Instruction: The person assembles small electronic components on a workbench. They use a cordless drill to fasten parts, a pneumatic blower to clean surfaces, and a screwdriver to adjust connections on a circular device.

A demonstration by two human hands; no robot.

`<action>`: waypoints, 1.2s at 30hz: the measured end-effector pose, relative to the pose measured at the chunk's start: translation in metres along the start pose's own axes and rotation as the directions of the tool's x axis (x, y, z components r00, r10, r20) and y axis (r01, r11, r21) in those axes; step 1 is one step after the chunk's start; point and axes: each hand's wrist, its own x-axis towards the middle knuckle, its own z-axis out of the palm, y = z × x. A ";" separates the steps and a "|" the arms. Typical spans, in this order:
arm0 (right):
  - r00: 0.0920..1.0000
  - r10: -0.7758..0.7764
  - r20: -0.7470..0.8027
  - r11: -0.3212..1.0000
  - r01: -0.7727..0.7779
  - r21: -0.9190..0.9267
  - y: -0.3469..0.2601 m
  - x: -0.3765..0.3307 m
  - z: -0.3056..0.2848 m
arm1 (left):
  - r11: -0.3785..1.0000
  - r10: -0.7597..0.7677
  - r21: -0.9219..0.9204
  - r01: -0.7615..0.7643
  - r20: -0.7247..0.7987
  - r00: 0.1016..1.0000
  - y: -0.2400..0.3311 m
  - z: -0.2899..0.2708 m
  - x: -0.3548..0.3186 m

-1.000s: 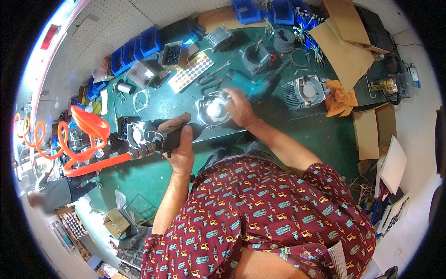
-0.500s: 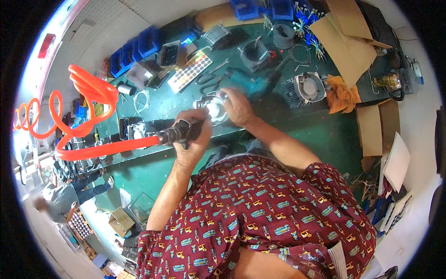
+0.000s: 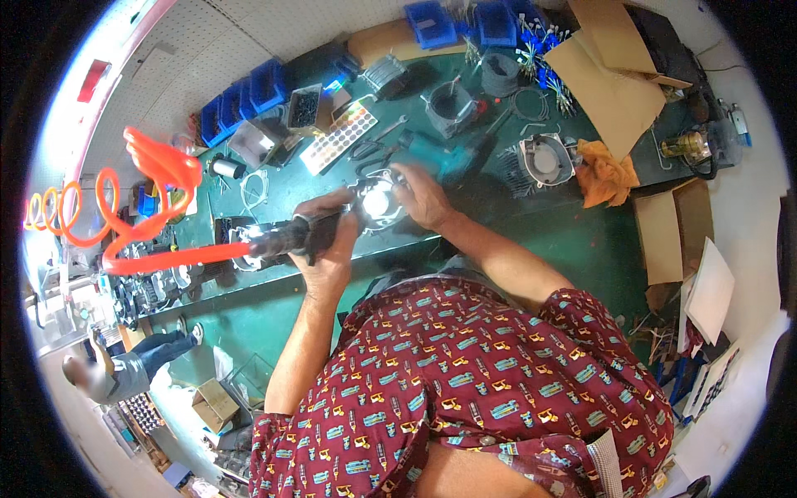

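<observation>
My left hand is wrapped round a black air tool, whose rear end joins a coiled orange hose. The tool's front end points at a round metal housing with a bright, glaring centre; whether they touch is hidden by my fingers. On the housing's right rim, my right hand is closed with bent fingers, steadying it at the bench's near edge. Just beyond lies a blurred teal power tool, with black-handled scissors to its left.
Across the green bench lie a sheet of round stickers, a wrench, a black bucket and another finned housing beside an orange cloth. Cardboard leans at right. A person is at far left.
My left hand and the air tool have shifted slightly left, pulling the hose end along. My right hand stays on the housing. The person at far left has changed posture.
</observation>
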 end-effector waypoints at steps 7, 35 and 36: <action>0.996 0.048 0.076 0.999 -0.049 0.000 0.005 -0.001 -0.008 | 0.996 0.082 -0.026 -0.086 -0.134 0.988 -0.020 0.012 0.003; 0.999 0.045 -0.003 0.990 -0.044 0.131 0.017 -0.002 0.010 | 0.981 -0.090 0.193 0.030 0.306 0.948 -0.017 0.046 0.025; 0.999 0.044 0.000 0.996 -0.044 0.077 0.012 -0.001 0.006 | 0.981 -0.095 0.190 0.041 0.286 0.953 -0.015 0.045 0.023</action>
